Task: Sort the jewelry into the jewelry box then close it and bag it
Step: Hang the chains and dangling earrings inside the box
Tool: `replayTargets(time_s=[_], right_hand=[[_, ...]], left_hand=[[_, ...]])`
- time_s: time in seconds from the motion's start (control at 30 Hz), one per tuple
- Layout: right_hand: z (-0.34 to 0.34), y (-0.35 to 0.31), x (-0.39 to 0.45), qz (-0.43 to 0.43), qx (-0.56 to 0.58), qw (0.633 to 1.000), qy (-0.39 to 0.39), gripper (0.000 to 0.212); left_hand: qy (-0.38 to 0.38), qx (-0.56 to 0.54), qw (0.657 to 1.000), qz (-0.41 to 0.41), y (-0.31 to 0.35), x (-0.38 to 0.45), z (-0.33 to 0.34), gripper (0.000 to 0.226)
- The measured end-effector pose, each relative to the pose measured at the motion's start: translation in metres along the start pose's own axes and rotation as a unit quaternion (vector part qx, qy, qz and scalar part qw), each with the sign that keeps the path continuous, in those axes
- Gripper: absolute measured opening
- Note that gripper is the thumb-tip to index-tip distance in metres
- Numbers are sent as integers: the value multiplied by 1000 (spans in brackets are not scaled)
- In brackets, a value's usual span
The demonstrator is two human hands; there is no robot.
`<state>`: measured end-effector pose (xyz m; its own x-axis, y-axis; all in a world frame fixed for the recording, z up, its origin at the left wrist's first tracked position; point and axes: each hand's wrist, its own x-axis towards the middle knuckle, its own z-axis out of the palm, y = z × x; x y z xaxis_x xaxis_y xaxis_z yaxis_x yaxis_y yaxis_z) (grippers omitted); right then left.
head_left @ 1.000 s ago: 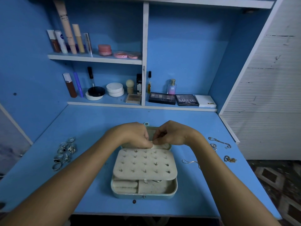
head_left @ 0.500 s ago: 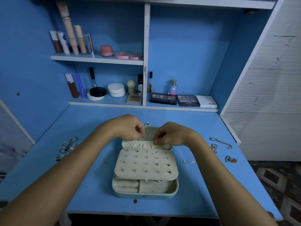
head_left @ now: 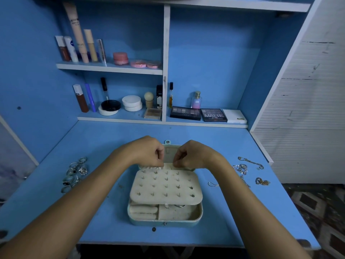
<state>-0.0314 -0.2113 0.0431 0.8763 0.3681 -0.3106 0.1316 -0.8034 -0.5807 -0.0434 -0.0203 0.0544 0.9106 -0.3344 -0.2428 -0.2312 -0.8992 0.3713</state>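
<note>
Hands meet mid-frame over the open jewelry box (head_left: 165,219): left hand (head_left: 147,151) and right hand (head_left: 194,154) both curled, pinching its lid pocket (head_left: 169,155).

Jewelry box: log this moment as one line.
jewelry box open | left hand, right hand curled at its far edge, pinched item unclear | rings left, chains right, unsorted
</note>
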Motion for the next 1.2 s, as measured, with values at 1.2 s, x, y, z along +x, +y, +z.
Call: replayTargets(time_s=[1.2], right_hand=[[-44, 113, -103, 178, -8, 963, 204, 14]], left_hand=[[-23, 31, 980, 193, 139, 52, 46, 5]])
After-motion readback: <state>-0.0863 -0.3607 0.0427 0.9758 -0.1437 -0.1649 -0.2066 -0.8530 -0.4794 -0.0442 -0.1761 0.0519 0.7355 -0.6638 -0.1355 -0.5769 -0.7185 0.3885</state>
